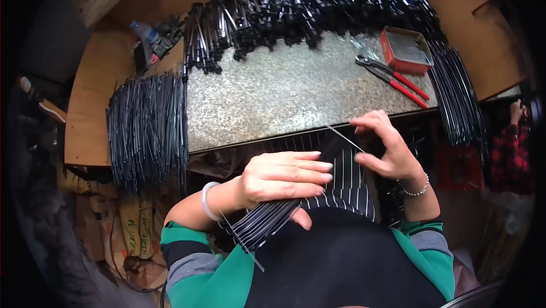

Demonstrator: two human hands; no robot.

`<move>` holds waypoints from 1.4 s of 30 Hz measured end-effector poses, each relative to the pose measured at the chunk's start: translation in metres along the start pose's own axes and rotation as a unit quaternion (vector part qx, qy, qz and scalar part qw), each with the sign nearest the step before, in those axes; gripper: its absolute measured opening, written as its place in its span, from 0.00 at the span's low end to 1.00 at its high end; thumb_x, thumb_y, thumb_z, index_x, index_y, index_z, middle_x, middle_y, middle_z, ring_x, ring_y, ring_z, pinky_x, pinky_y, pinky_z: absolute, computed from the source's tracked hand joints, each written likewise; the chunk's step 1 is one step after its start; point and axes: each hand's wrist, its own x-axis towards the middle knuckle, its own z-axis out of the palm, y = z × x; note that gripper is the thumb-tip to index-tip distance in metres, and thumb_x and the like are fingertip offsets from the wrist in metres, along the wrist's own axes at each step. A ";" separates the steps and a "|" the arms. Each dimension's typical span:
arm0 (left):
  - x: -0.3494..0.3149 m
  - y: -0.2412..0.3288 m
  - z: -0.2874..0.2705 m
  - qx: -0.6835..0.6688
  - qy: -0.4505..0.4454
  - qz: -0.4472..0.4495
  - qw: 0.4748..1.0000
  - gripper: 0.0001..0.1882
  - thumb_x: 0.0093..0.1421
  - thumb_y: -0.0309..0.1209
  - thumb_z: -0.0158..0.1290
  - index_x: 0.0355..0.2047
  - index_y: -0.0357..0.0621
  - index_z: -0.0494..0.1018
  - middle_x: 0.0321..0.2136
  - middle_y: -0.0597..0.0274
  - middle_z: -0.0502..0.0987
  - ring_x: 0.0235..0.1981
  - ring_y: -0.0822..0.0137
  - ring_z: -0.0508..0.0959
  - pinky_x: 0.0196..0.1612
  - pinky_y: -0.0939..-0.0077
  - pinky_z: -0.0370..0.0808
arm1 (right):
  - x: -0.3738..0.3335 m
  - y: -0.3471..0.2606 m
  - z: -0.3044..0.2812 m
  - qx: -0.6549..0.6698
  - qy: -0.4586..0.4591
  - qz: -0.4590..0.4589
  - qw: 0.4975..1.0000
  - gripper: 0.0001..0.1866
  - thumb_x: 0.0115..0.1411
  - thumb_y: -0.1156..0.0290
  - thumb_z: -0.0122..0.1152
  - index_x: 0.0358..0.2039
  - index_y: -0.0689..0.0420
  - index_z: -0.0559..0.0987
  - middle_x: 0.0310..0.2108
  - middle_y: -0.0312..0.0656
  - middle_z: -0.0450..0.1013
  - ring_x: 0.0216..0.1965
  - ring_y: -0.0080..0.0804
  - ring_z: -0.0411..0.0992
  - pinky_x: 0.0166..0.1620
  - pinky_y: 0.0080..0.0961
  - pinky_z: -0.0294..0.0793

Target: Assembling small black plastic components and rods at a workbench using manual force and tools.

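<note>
- Nearest the camera: black clothing [341, 262].
- Next, left hand [278, 177], fingers straight over dark striped material [267, 220]; cannot tell whether gripping.
- Beyond, right hand [389, 149], nearer the strand [346, 138]: thumb and forefinger parted, thumb beside its lower end.
- Slanting up-left from there, toward the counter [273, 103].

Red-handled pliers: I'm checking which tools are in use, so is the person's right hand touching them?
Apart. The head view shows the pliers lying on the speckled tabletop beyond the right hand, with a strip of bare tabletop between them.
</note>
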 end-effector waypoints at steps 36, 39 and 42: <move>0.056 0.086 -0.124 -0.027 0.465 0.076 0.881 0.15 0.64 0.29 0.42 0.48 0.34 0.63 0.34 0.50 0.74 0.20 0.78 0.64 0.20 0.91 0.63 | 0.019 -0.026 0.070 0.457 0.036 0.014 0.888 0.17 0.61 0.62 0.50 0.41 0.63 0.68 0.24 0.44 0.71 0.25 0.27 0.72 0.27 0.21 0.74; 0.050 0.028 -0.063 -0.066 0.386 -0.092 0.915 0.18 0.63 0.28 0.43 0.52 0.37 0.61 0.38 0.49 0.75 0.25 0.77 0.71 0.23 0.90 0.70 | 0.015 -0.021 0.069 0.454 0.055 0.012 0.889 0.16 0.61 0.62 0.51 0.40 0.64 0.69 0.25 0.44 0.71 0.25 0.28 0.72 0.27 0.22 0.74; 0.028 0.017 -0.028 -0.313 0.397 -0.169 0.846 0.18 0.62 0.27 0.45 0.52 0.37 0.61 0.39 0.46 0.74 0.35 0.66 0.77 0.30 0.83 0.76 | 0.021 -0.038 0.075 0.446 0.041 -0.011 0.894 0.16 0.61 0.63 0.51 0.40 0.64 0.69 0.25 0.45 0.71 0.26 0.28 0.72 0.28 0.22 0.75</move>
